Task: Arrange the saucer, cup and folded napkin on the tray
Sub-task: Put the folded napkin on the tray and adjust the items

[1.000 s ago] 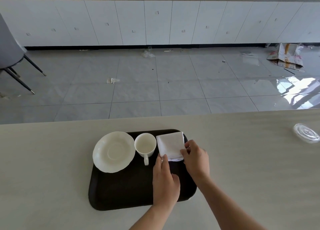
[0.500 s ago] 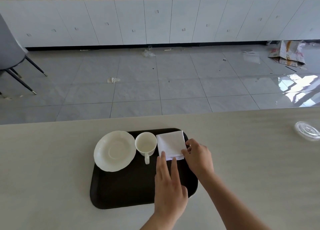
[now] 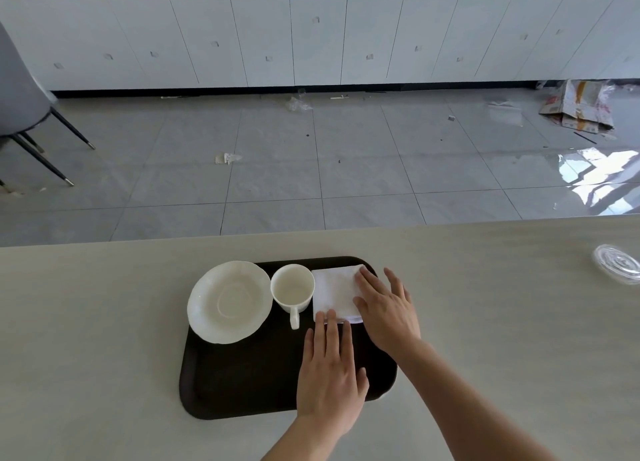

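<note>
A dark brown tray lies on the pale table. A white saucer rests over its far left corner, overhanging the rim. To the saucer's right stands a white cup, upright and empty, handle toward me. A folded white napkin lies flat at the tray's far right corner. My right hand lies flat and open on the napkin's right part, fingers spread. My left hand is flat over the tray, fingertips touching the napkin's near edge. Neither hand grips anything.
A clear plastic lid lies on the table at the far right. Beyond the table's far edge is tiled floor with scraps, a grey chair at the left and white cabinets behind.
My right hand has gone from pinching the napkin's near right corner to lying flat on it with fingers spread. My left hand has flattened and its fingertips stay at the napkin's near edge.
</note>
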`<state>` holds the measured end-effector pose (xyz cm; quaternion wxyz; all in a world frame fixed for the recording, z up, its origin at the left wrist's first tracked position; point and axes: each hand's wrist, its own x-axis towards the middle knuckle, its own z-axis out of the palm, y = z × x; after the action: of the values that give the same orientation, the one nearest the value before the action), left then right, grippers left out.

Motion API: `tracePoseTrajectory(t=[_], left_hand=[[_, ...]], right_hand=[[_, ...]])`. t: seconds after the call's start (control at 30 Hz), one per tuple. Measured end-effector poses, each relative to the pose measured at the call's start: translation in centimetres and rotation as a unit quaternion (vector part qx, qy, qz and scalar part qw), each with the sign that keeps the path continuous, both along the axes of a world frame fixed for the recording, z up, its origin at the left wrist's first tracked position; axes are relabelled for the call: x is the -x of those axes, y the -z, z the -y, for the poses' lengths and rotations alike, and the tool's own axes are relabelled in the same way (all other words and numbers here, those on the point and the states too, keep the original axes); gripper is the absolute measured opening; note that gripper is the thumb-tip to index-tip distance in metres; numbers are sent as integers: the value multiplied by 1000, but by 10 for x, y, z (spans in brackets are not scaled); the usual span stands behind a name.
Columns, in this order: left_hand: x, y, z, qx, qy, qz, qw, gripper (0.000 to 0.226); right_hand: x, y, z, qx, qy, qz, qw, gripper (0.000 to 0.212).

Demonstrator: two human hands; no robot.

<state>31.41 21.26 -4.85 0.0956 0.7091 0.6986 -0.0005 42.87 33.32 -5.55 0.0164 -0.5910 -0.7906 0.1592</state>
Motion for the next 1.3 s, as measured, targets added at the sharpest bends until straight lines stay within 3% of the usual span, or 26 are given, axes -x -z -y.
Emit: tracePoseTrajectory(t=[0.4, 0.87, 1.3], left_hand=[[10, 4, -3, 7, 23, -16, 1000, 76], [14, 1, -6, 21, 17, -13, 1000, 74], [23, -36, 7, -16, 7, -8, 1000, 69]], right_hand=[[-7, -3, 9, -24, -6, -52, 998, 57], [-8, -3, 19, 3, -13, -40, 999, 52], [-5, -37, 43, -43, -11, -49, 998, 53]])
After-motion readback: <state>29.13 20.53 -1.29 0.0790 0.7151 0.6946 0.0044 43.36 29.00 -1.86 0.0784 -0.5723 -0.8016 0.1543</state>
